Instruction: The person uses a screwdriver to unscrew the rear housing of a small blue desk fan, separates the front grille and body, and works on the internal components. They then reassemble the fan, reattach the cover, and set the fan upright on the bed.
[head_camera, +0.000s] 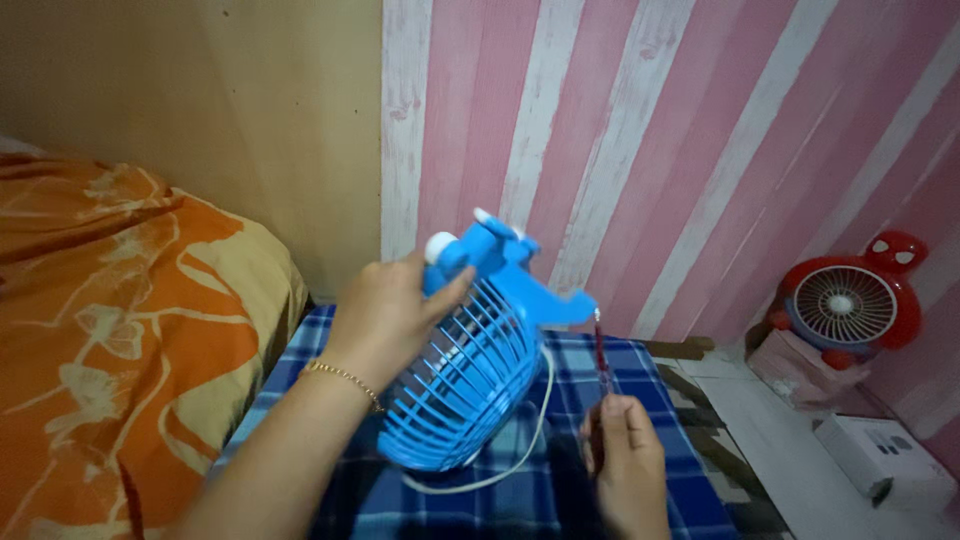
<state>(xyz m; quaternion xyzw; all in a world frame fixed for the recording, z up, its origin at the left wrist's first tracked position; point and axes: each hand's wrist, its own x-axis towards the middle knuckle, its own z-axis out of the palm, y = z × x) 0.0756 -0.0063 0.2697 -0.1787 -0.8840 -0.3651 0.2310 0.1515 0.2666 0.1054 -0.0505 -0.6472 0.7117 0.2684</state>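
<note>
While your left hand (385, 312) clamps the blue fan (470, 365) tilted, your right hand (622, 455) pinches the red screwdriver (600, 352) at its base; grille still on.

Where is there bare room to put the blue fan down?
Bare blue checked cloth lies right of the right hand, up to the white floor. It is crowded under the blue fan, where the left hand and white cord are.

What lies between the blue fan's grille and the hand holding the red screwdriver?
In the head view, a loop of white cord hangs between the blue fan and the right hand holding the red screwdriver, above the blue checked cloth.
</note>
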